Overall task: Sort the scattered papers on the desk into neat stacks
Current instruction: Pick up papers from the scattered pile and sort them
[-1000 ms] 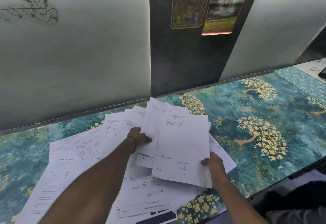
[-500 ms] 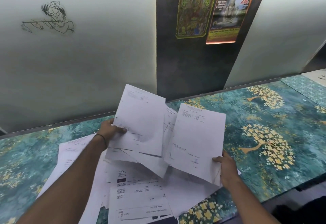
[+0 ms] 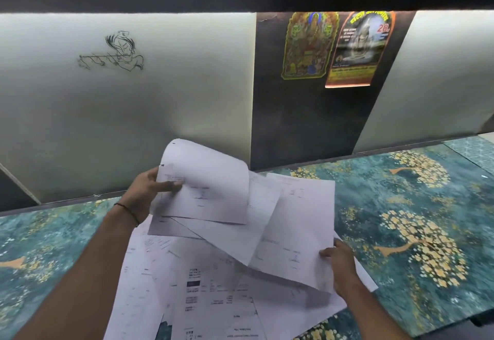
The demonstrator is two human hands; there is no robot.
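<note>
My left hand (image 3: 145,192) grips a few white printed sheets (image 3: 205,187) by their left edge and holds them raised above the desk, the top sheet curling over at its upper end. My right hand (image 3: 340,264) pinches the right edge of another white sheet (image 3: 302,227), also lifted, which overlaps the left bundle in the middle. Below both hands, several more printed papers (image 3: 203,291) lie scattered and overlapping on the teal desk (image 3: 401,206) with its gold tree pattern.
Pale partition panels (image 3: 133,112) and a dark panel with two colourful posters (image 3: 336,48) stand right behind the desk. The desk's front edge (image 3: 427,331) runs near my right forearm. A line drawing (image 3: 115,52) marks the left panel.
Both hands have lifted their papers off the pile and higher above the desk. The left hand's sheets rose and now curl over. The view has tilted upward.
</note>
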